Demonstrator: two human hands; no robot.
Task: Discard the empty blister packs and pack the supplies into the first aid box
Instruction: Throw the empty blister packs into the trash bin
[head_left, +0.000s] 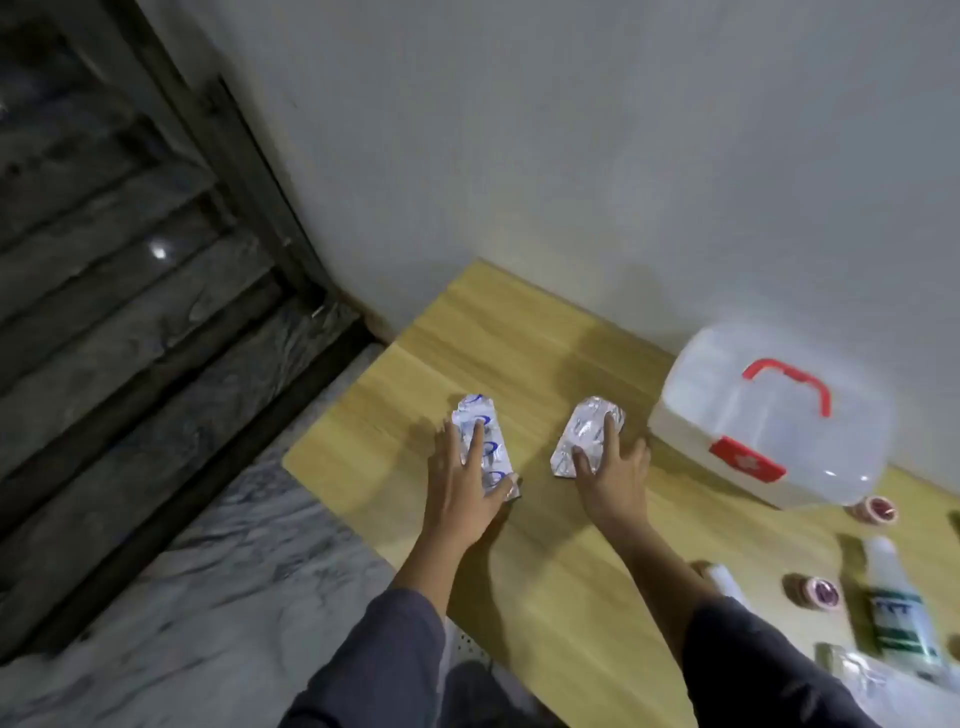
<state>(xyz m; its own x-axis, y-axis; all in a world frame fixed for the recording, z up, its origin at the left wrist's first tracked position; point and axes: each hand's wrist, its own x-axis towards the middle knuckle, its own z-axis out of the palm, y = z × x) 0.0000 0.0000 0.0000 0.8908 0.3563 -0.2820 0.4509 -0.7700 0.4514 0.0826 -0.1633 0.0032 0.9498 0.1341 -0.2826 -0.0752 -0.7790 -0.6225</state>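
Left hand (460, 486) and right hand (615, 475) are each lying flat, fingers spread, grip released, on a separate blister pack (483, 441) (584, 434) on the worktop (545, 545), left of the closed box (774, 410).

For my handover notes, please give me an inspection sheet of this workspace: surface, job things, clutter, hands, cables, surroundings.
Surface: wooden table, set against the wall.
Job's things: two blister packs, one with blue print, one plain silver, lying flat; first aid box with lid shut and red handle; bottle with green label; two tape rolls; wrapped items at the lower right edge, too blurred to tell.
Clutter: nothing seen.
Hands: left hand flat on the blue-printed pack; right hand flat on the silver pack.
Cables: nothing seen.
Surroundings: grey wall; marble floor; dark frame at left.
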